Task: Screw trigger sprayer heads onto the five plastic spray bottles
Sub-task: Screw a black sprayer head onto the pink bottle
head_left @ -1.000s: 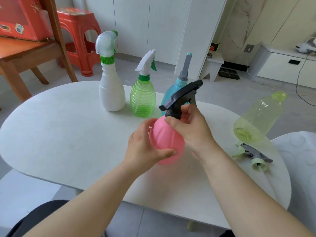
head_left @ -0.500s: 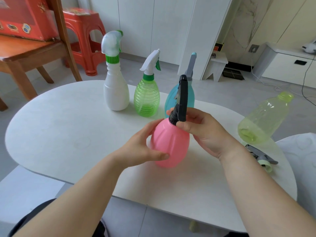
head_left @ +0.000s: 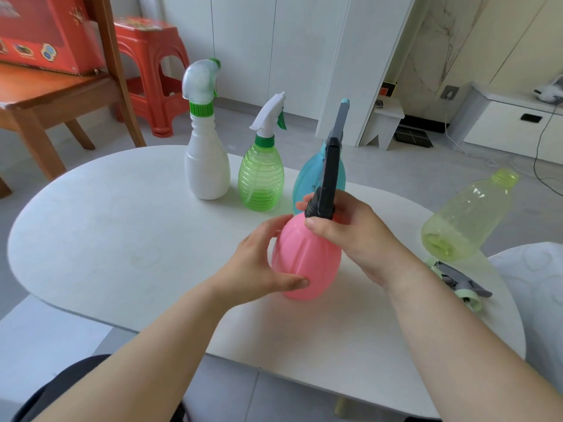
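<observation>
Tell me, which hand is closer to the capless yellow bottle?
Right. The right hand pinches the black sprayer on the pink bottle, left of the yellow bottle; the left hand holds the pink bottle's other side, farther off.

You sit at a white oval table [head_left: 106,239] over a grey tiled floor [head_left: 441,169]. At your far left, a brown wooden chair [head_left: 54,95] bears a red printed cardboard box [head_left: 39,35], and a red plastic stool [head_left: 152,74] stands just behind it. Flat white cupboard doors [head_left: 274,41] line the back wall, with a small white step stool [head_left: 385,123] beside them. A low white cabinet [head_left: 511,126] stands at far right. By your right elbow lies what may be a white patterned cushion [head_left: 536,278].
</observation>
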### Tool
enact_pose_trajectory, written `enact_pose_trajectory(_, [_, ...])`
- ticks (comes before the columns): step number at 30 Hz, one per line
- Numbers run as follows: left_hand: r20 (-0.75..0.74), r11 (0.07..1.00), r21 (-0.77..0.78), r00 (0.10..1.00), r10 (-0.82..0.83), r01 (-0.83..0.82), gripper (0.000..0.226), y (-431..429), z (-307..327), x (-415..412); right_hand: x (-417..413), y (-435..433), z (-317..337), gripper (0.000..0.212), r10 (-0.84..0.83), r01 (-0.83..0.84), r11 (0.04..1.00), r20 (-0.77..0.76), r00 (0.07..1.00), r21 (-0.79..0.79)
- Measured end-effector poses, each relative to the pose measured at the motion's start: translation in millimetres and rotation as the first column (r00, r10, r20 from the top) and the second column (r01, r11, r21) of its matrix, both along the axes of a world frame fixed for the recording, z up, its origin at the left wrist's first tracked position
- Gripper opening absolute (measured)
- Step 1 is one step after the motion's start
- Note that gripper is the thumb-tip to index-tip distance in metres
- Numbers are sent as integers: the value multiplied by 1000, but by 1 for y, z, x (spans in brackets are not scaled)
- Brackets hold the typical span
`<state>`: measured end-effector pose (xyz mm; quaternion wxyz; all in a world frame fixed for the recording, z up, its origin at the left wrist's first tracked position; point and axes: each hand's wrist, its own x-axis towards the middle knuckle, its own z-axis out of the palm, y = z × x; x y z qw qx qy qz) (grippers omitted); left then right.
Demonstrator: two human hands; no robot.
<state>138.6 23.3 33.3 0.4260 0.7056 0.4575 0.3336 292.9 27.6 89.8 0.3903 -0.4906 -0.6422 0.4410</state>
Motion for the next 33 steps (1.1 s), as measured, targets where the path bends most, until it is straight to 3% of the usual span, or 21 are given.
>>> enact_pose_trajectory(6, [89,993,-87,993,-74,81,78,8,-6,-2,-2,1,0,15,72,-77,997,-121,990,-32])
enact_pose_trajectory(11, [107,998,-52,994,-13,18,77,7,-9,2,-10,-4,-11,16,-93,102,992,-115,989,78])
enact_pose_trajectory(16, [63,998,1,996,60,-61,92,5,-9,5,-20,-8,-15,21,-245,257,950,-90,965,174])
enact_pose_trajectory(19, [59,995,7,993,97,-98,96,3,-9,6,-16,-4,-7,18,-200,197,966,4,980,165])
enact_pose_trajectory(21, [58,997,-4,996,71,-71,92,3,-8,8,-8,0,1,12,-98,95,994,52,994,62])
enact_pose_trajectory(25, [79,998,-55,997,8,-4,80,6,-7,10,-4,8,9,19,78,-69,994,119,990,-80])
enact_pose_trajectory(28, [97,998,-63,995,37,-31,91,6,-9,14,-9,9,9,9,25,-22,999,70,997,-39])
enact_pose_trajectory(33, [108,996,-65,992,71,-64,89,3,-10,16,-23,7,-4,23,-161,162,983,-22,987,89])
